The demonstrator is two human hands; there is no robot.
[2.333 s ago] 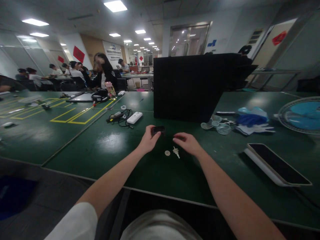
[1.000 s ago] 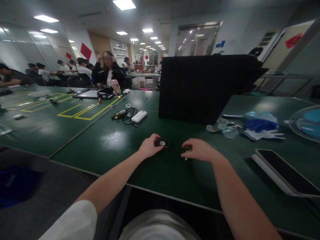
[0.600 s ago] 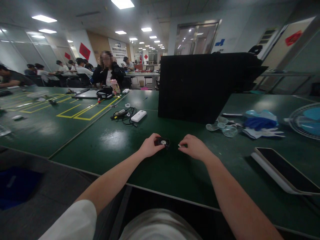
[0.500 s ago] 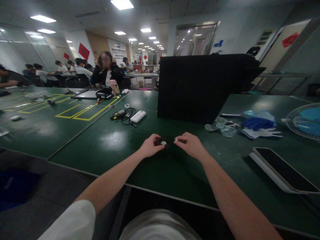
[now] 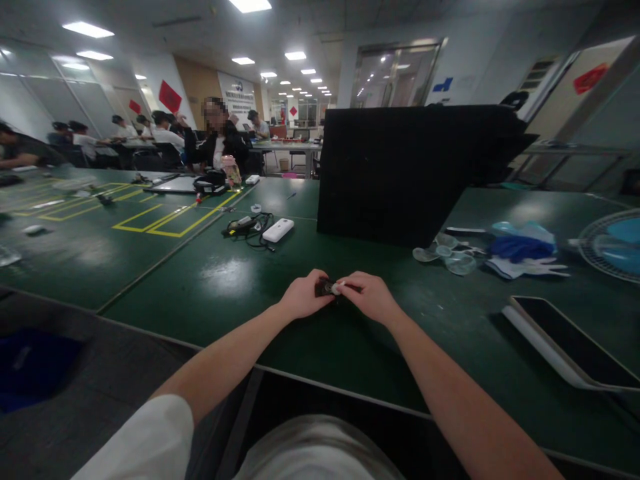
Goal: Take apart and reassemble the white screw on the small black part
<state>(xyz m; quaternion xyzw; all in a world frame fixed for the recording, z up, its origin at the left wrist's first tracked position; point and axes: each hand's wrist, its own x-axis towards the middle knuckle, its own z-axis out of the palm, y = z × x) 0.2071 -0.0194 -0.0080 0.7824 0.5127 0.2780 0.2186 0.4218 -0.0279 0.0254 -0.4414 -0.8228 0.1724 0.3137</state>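
Observation:
My left hand (image 5: 305,295) is closed on a small dark part (image 5: 323,287) with a pale round piece at its middle, held just over the green table (image 5: 240,320). The fingers of my right hand (image 5: 367,293) pinch a tiny white piece (image 5: 337,288) right against that dark part. The two hands meet in front of me, and their fingertips partly cover both things. Exactly what kind of parts they are is too small to make out.
A big black box-like panel (image 5: 390,173) stands behind my hands. Left of it lie a white power bank (image 5: 278,231) and black cables (image 5: 250,227). On the right are a small clear-bladed fan piece (image 5: 457,259), gloves (image 5: 525,250), a round fan grille (image 5: 615,243) and a tablet (image 5: 575,340).
My right hand has moved left with the white piece, from apart to touching the dark part. My left hand has stayed nearly in place, still holding the dark part.

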